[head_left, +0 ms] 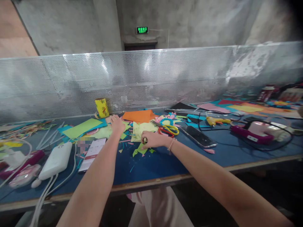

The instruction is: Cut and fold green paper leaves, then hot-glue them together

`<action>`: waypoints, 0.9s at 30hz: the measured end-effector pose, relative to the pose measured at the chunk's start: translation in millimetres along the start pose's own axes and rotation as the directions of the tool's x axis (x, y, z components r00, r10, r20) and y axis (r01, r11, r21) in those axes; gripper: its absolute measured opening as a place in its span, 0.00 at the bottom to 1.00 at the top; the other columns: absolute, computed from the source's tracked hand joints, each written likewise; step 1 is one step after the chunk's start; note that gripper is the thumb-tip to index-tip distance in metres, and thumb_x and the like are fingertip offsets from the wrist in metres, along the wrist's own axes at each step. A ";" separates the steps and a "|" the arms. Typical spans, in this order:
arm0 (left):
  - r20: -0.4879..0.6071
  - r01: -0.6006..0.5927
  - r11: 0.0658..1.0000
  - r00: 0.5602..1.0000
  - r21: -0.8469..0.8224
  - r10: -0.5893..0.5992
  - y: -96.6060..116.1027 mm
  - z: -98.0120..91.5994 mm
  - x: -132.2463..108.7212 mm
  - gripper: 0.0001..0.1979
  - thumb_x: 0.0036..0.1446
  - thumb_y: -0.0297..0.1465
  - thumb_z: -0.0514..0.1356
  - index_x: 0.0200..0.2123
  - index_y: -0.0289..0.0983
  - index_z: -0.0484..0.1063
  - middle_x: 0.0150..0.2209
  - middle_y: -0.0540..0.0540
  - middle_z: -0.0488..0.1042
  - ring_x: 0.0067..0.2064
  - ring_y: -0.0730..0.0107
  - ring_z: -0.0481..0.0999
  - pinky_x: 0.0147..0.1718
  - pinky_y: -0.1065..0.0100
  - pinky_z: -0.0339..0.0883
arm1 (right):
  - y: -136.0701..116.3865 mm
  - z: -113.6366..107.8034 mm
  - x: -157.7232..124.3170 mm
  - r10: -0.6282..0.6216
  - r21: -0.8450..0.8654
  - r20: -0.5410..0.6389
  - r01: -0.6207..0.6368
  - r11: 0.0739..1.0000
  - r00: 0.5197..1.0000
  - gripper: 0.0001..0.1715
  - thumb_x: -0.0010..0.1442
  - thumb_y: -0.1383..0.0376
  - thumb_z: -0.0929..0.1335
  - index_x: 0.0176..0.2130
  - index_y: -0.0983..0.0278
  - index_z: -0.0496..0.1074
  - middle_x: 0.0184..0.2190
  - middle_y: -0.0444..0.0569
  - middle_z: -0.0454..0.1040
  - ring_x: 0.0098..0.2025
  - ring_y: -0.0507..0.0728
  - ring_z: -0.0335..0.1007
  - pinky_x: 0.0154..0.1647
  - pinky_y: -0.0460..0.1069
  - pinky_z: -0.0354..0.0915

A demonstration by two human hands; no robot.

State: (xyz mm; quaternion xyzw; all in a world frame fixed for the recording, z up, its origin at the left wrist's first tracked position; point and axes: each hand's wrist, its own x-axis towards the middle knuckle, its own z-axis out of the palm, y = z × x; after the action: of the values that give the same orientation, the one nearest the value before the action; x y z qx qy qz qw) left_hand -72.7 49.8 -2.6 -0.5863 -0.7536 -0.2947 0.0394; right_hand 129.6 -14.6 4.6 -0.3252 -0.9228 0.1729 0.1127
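Observation:
My left hand (117, 125) lies over the coloured paper pile with its fingers stretched forward, near a pale pink piece and light green paper (124, 135). My right hand (151, 139) is curled, thumb and fingers pinched on a bit of green paper. Just below it, green paper scraps (141, 148) lie on the blue tabletop. A pale yellow crumpled sheet (139, 128) is beside the right hand, and an orange sheet (138, 115) lies behind it. Scissors with yellow handles (172, 129) and a red-handled pair (164, 131) rest just beyond my right wrist.
A phone with a lit timer (93, 154) and white power bank (56, 160) lie left. To the right are a dark phone (199, 136), yellow glue gun (217, 121) and purple power strip (252, 134) with cables. A perforated metal screen (151, 78) stands behind.

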 end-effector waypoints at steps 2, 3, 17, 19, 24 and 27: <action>-0.117 0.021 0.997 0.993 0.068 -0.013 9.5 -10.6 -3.6 0.33 0.48 0.29 0.55 0.55 0.20 0.50 0.59 0.21 0.44 0.60 0.40 0.44 0.50 0.49 0.47 | 1.0 0.4 2.5 -0.014 0.047 -0.011 0.015 0.999 1.000 0.12 0.43 0.60 0.70 0.24 0.67 0.68 0.31 0.47 0.64 0.30 0.50 0.60 0.32 0.44 0.57; -0.116 0.001 0.997 0.993 0.077 0.008 16.1 -18.3 -4.9 0.30 0.48 0.30 0.55 0.54 0.21 0.54 0.57 0.22 0.50 0.59 0.41 0.47 0.50 0.50 0.48 | 2.7 -0.2 3.6 -0.009 0.091 -0.031 0.012 0.996 0.999 0.11 0.43 0.61 0.70 0.24 0.67 0.67 0.29 0.46 0.64 0.29 0.49 0.59 0.30 0.44 0.57; 0.372 0.126 0.565 0.862 -0.816 0.345 58.0 -27.9 -52.3 0.15 0.42 0.29 0.64 0.34 0.33 0.65 0.27 0.45 0.72 0.27 0.72 0.73 0.30 0.67 0.68 | 51.3 -4.6 15.0 0.356 0.823 -0.327 0.079 0.562 0.875 0.16 0.40 0.61 0.71 0.29 0.66 0.64 0.19 0.39 0.65 0.20 0.46 0.64 0.23 0.42 0.61; 0.338 0.122 0.526 0.878 -0.842 0.338 56.0 -21.9 -51.7 0.10 0.42 0.25 0.63 0.30 0.32 0.65 0.23 0.47 0.71 0.26 0.73 0.73 0.31 0.67 0.68 | 50.5 -4.7 15.6 0.378 0.839 -0.315 0.070 0.540 0.870 0.15 0.42 0.64 0.70 0.32 0.65 0.65 0.19 0.40 0.67 0.21 0.47 0.67 0.22 0.42 0.62; 0.321 0.116 0.497 0.880 -0.860 0.350 56.8 -15.9 -52.2 0.07 0.40 0.22 0.60 0.25 0.34 0.65 0.20 0.51 0.70 0.24 0.74 0.73 0.28 0.69 0.68 | 48.4 -6.4 12.6 0.384 0.825 -0.320 0.056 0.562 0.866 0.11 0.44 0.68 0.68 0.33 0.65 0.69 0.20 0.42 0.70 0.21 0.48 0.69 0.20 0.41 0.63; 0.330 0.159 0.433 0.874 -0.887 0.357 56.8 -12.8 -53.3 0.05 0.40 0.21 0.58 0.24 0.33 0.66 0.21 0.50 0.71 0.24 0.75 0.73 0.31 0.68 0.68 | 47.8 -7.6 11.4 0.389 0.833 -0.319 0.060 0.550 0.864 0.09 0.45 0.70 0.67 0.32 0.65 0.71 0.21 0.42 0.71 0.23 0.48 0.70 0.23 0.41 0.65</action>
State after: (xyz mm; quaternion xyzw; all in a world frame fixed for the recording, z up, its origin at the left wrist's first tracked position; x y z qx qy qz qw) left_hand -8.4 5.6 9.0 -0.6137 -0.4288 -0.4924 -0.4439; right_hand 150.2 29.4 -6.1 -0.3546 -0.6421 0.5069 0.4527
